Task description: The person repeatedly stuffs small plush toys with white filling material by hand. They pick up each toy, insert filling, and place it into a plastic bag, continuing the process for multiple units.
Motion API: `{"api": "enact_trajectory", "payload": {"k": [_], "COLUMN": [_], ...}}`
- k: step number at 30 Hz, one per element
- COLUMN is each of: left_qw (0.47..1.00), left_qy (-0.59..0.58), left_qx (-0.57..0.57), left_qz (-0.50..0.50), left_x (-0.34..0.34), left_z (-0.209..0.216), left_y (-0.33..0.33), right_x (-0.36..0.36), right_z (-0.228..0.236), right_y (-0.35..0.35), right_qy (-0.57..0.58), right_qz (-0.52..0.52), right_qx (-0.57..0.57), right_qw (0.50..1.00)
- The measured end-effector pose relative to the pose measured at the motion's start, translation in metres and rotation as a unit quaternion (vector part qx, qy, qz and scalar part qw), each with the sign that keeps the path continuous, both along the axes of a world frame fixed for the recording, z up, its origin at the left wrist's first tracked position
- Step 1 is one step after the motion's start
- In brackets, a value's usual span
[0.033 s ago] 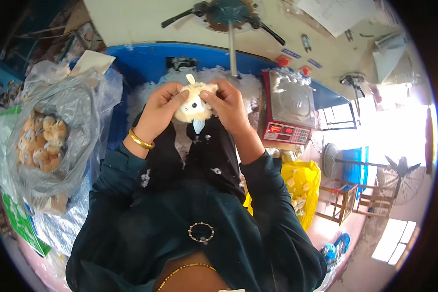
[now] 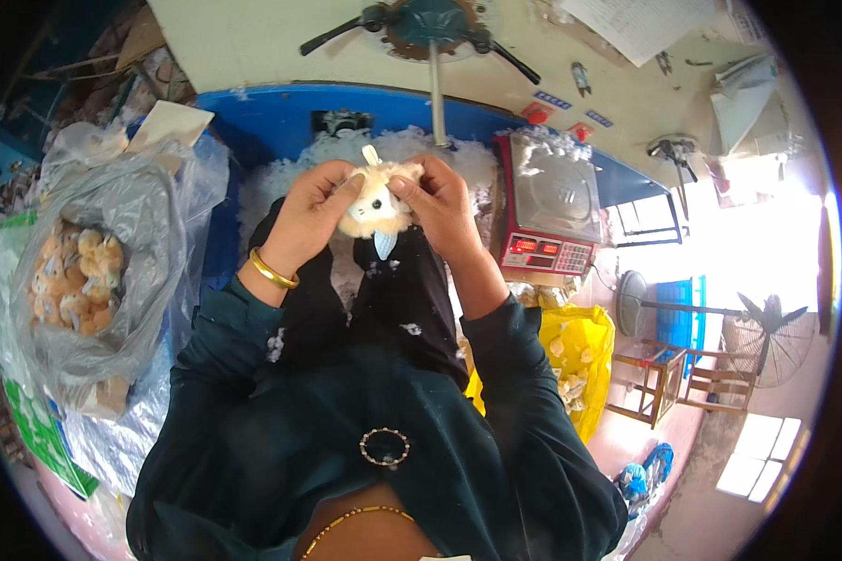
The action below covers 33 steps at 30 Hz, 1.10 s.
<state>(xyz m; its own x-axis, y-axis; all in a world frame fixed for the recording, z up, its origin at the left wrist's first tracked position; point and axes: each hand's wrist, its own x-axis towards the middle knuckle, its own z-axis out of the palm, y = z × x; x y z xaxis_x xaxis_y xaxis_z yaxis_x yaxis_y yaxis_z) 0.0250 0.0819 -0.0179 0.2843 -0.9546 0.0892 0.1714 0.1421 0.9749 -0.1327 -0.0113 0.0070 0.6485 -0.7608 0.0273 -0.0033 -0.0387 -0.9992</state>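
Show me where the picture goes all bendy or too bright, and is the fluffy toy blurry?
In the head view, the fisheye lens curves straight edges, like the blue panel's; in that same head view, glare turns the area right of the red scale almost white; also in the head view, the plush toy looks fairly clear.

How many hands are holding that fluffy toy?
2: the left hand pinches the fluffy toy on the left, the right hand on the right. No other hand touches it.
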Motion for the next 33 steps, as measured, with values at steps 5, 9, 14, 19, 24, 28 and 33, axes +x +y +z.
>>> {"api": "enact_trajectory", "payload": {"k": [5, 9, 14, 19, 24, 28, 33], "left_qw": [0.931, 0.971, 0.965, 0.944, 0.963, 0.981, 0.965], "left_qy": [-0.344, -0.225, -0.238, -0.300, -0.248, -0.162, -0.220], "left_qx": [-0.099, -0.055, -0.053, -0.046, -0.003, -0.007, -0.011], "left_qz": [0.066, 0.053, 0.101, 0.132, 0.109, 0.109, 0.141], "left_x": [-0.022, -0.026, -0.024, -0.015, 0.003, 0.004, -0.009], "left_z": [0.005, 0.007, 0.014, 0.007, -0.001, 0.006, 0.006], "left_y": [-0.046, -0.080, -0.095, -0.131, -0.135, -0.161, -0.140], "right_x": [-0.028, -0.015, 0.002, 0.030, 0.033, 0.049, 0.027], "right_z": [0.002, -0.001, -0.006, -0.016, -0.010, -0.008, -0.014], "right_y": [-0.020, -0.064, -0.080, -0.109, -0.129, -0.147, -0.119], "right_qy": [0.009, 0.028, -0.064, -0.069, 0.062, 0.030, -0.013], "right_qz": [-0.095, -0.150, -0.156, -0.218, -0.247, -0.260, -0.247], "right_qx": [-0.064, -0.136, -0.035, -0.090, -0.226, -0.221, -0.149], "right_qw": [0.993, 0.979, 0.985, 0.969, 0.940, 0.939, 0.957]}}
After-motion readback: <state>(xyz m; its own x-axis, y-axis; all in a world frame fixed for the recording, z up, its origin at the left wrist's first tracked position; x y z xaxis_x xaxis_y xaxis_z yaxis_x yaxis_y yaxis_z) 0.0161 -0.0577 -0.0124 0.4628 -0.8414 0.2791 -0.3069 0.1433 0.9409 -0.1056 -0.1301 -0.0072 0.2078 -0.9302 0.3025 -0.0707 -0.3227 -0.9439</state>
